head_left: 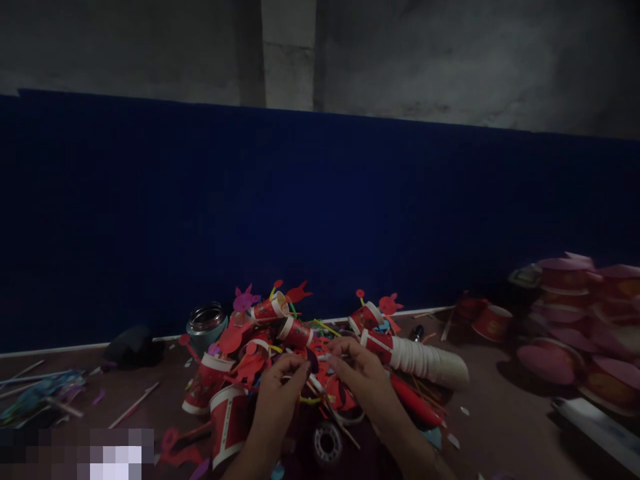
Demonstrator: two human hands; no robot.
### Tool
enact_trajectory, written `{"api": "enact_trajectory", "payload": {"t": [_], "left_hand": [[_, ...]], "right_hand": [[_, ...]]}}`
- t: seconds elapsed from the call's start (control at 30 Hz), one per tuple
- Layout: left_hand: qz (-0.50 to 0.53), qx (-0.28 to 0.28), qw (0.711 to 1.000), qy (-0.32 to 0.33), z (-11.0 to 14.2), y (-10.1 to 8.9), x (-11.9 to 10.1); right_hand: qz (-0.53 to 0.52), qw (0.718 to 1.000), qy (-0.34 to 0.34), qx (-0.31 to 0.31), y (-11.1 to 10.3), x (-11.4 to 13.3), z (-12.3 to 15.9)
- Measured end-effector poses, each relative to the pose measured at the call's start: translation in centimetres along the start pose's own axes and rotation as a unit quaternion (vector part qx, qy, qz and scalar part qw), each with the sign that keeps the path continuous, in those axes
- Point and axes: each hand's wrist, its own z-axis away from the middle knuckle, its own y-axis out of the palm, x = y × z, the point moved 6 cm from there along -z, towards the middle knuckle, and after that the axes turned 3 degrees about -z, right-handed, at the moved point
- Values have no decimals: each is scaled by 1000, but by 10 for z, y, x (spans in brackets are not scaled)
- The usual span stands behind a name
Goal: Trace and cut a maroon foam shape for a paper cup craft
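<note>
My left hand [281,390] is closed in a pinch, its fingertips at a small dark piece [313,362] that I cannot identify. Close beside it, the fingers of my right hand [359,375] are drawn together near a small white bit, too blurred to name. Both hands hover over a heap of red paper cups [231,419] decorated with red and purple paper cutouts [245,299]. Beyond my right hand lies a long stack of nested paper cups [427,360], with a red one at its end. Below and between my wrists sits a roll of tape [327,443].
An open flask [207,320] stands behind the heap at left. Stacked red cups with pink paper tops [565,313] fill the far right. Sticks and colourful scraps [55,393] lie on the left side of the table. A blue panel [320,207] borders the back.
</note>
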Motion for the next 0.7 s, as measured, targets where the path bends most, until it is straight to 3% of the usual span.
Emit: {"api": "enact_trajectory", "payload": {"t": [0.17, 0.27, 0.47, 0.7], "left_hand": [[68, -48, 995, -55, 5, -6, 5], [88, -51, 991, -84, 8, -4, 6], [9, -24, 1000, -2, 3, -4, -4], [-28, -20, 998, 45, 0, -3, -3]], "right_hand": [[-65, 995, 69, 22, 13, -14, 4], [-35, 996, 77, 23, 17, -21, 3], [92, 996, 8, 3, 9, -13, -2], [150, 988, -27, 1, 7, -12, -3]]}}
